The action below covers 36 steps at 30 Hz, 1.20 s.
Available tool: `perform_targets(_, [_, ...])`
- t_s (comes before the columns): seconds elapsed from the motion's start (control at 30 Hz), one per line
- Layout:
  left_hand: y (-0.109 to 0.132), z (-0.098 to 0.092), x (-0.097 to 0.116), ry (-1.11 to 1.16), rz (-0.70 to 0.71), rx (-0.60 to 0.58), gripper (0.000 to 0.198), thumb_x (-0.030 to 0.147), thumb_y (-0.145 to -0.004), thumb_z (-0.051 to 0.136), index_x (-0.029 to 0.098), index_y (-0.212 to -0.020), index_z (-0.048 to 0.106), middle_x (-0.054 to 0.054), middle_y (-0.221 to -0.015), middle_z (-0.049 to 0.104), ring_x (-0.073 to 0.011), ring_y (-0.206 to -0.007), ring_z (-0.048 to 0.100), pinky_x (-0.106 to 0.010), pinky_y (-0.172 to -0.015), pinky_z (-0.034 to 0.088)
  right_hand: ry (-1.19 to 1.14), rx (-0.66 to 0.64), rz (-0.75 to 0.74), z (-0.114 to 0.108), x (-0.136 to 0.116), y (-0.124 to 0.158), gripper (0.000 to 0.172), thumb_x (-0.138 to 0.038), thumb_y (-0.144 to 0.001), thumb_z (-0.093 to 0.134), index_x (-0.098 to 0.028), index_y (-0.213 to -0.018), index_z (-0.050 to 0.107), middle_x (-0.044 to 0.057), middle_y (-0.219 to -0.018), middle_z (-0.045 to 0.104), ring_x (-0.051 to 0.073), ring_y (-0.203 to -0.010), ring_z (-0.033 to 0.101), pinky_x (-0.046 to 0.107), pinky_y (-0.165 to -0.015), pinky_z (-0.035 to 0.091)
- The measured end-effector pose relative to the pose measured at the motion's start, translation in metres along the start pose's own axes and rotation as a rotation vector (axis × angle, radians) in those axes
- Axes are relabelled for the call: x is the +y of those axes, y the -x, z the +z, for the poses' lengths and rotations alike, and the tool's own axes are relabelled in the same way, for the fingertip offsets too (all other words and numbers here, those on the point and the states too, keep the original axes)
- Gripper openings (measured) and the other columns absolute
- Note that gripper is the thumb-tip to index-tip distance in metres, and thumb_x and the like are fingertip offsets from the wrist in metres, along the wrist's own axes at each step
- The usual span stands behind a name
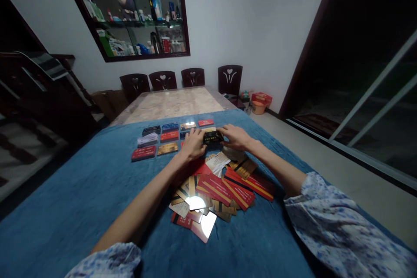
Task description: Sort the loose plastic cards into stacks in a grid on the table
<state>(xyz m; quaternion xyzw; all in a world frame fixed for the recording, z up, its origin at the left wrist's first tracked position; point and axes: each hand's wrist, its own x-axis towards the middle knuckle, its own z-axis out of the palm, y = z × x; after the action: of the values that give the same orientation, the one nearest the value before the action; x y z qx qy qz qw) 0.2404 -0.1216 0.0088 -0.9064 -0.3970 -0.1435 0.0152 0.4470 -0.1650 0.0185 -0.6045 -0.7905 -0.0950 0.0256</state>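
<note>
Held thing: a dark card stack point(212, 137) is being gripped between both hands, low over the blue cloth point(81, 191), at the near edge of the sorted rows and just beyond the loose pile.
Left side: the left hand point(193, 144) is being pressed to the stack's left end, back of the hand toward the camera; its fingers point(199, 135) are being curled partly closed against that end.
Right side: the right hand point(235, 137) is being laid on the stack's right end; its fingers point(224, 131) are being bent over the top and right edge, touching it.
Grip: the stack is being pinched from both ends; where the thumbs are being placed cannot be told.
Hidden parts: the stack's underside and part of the nearest row are being covered by the hands.
Sorted rows: small stacks are being kept apart in lines to the left and beyond, among them a red stack point(143, 153), a gold stack point(167, 148), a white stack point(147, 139) and a blue stack point(170, 127).
Loose pile: overlapping red, gold and mirrored cards point(215, 191) are being framed by the two forearms, nearer the person than the held stack.
Bench: its near part is being covered by the blue cloth; its marble top point(172, 104) is being left bare farther off.
Far end: four dark chairs point(230, 79) are being kept against the bench.
Wall: a glass-shelved cabinet point(137, 13) is being filled with bottles, boxes and a plush toy point(125, 2).
Floor corner: red tubs point(260, 102) are being kept by the wall.
</note>
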Motion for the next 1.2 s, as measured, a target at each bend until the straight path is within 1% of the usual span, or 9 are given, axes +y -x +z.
perform_targets(0.13, [-0.007, 0.002, -0.002, -0.028, -0.016, -0.048, 0.044, 0.022, -0.082, 0.064, 0.016, -0.126, 0.056, -0.017, -0.131, 0.057, -0.0341, -0.125, 0.044, -0.048, -0.099, 0.042, -0.01, -0.053, -0.006, 0.0, 0.003, -0.012, 0.046, -0.034, -0.088, 0.065, -0.022, -0.131, 0.055, 0.012, -0.12, 0.064, 0.026, -0.108, 0.059, 0.029, -0.074, 0.044])
perform_targets(0.33, [-0.017, 0.01, -0.005, -0.086, -0.033, -0.143, 0.037, 0.022, -0.082, 0.061, 0.013, -0.119, 0.059, -0.019, -0.129, 0.059, -0.0363, -0.125, 0.045, -0.051, -0.098, 0.042, -0.045, -0.15, -0.016, 0.003, 0.005, -0.029, 0.038, -0.032, -0.087, 0.063, -0.02, -0.123, 0.062, 0.012, -0.117, 0.068, 0.025, -0.103, 0.064, 0.027, -0.068, 0.043])
perform_targets(0.47, [-0.022, 0.013, -0.006, -0.09, -0.043, -0.183, 0.033, 0.021, -0.081, 0.06, 0.014, -0.113, 0.061, -0.019, -0.129, 0.06, -0.0368, -0.124, 0.046, -0.052, -0.097, 0.043, -0.048, -0.2, -0.017, 0.005, 0.007, -0.035, 0.041, -0.036, -0.087, 0.064, -0.022, -0.125, 0.062, 0.011, -0.119, 0.068, 0.025, -0.103, 0.065, 0.026, -0.069, 0.044])
perform_targets(0.6, [-0.025, 0.015, -0.008, -0.073, -0.052, -0.203, 0.032, 0.021, -0.079, 0.06, 0.014, -0.11, 0.064, -0.019, -0.126, 0.061, -0.0381, -0.124, 0.046, -0.054, -0.096, 0.044, -0.066, -0.226, -0.003, 0.008, 0.008, -0.039, 0.045, -0.036, -0.084, 0.066, -0.023, -0.127, 0.064, 0.012, -0.121, 0.067, 0.025, -0.105, 0.065, 0.027, -0.073, 0.047])
perform_targets(0.77, [-0.029, 0.018, -0.012, -0.05, -0.054, -0.246, 0.036, 0.021, -0.079, 0.06, 0.016, -0.115, 0.064, -0.018, -0.127, 0.061, -0.0381, -0.124, 0.047, -0.055, -0.098, 0.043, -0.08, -0.255, -0.005, 0.015, 0.01, -0.045, 0.046, -0.036, -0.083, 0.068, -0.021, -0.127, 0.065, 0.012, -0.121, 0.067, 0.025, -0.107, 0.065, 0.025, -0.078, 0.048])
perform_targets(0.9, [-0.032, 0.02, -0.014, -0.068, -0.052, -0.274, 0.041, 0.022, -0.08, 0.061, 0.018, -0.121, 0.062, -0.016, -0.13, 0.06, -0.0371, -0.126, 0.046, -0.054, -0.1, 0.043, -0.097, -0.284, -0.02, 0.018, 0.013, -0.048, 0.048, -0.037, -0.083, 0.068, -0.017, -0.127, 0.065, 0.014, -0.123, 0.066, 0.025, -0.107, 0.065, 0.025, -0.078, 0.048])
perform_targets(1.0, [-0.033, 0.02, -0.014, -0.076, -0.062, -0.288, 0.041, 0.023, -0.081, 0.06, 0.018, -0.122, 0.062, -0.017, -0.132, 0.059, -0.0374, -0.126, 0.046, -0.054, -0.1, 0.043, -0.104, -0.28, -0.034, 0.017, 0.012, -0.05, 0.046, -0.035, -0.081, 0.07, -0.015, -0.123, 0.067, 0.014, -0.121, 0.067, 0.025, -0.104, 0.066, 0.024, -0.078, 0.048])
perform_targets(1.2, [-0.034, 0.022, -0.017, -0.082, -0.056, -0.299, 0.041, 0.024, -0.082, 0.061, 0.018, -0.123, 0.062, -0.017, -0.133, 0.058, -0.0377, -0.128, 0.045, -0.055, -0.101, 0.042, -0.136, -0.283, -0.038, 0.015, 0.011, -0.053, 0.04, -0.031, -0.078, 0.072, -0.015, -0.114, 0.072, 0.014, -0.116, 0.07, 0.025, -0.099, 0.068, 0.024, -0.077, 0.049])
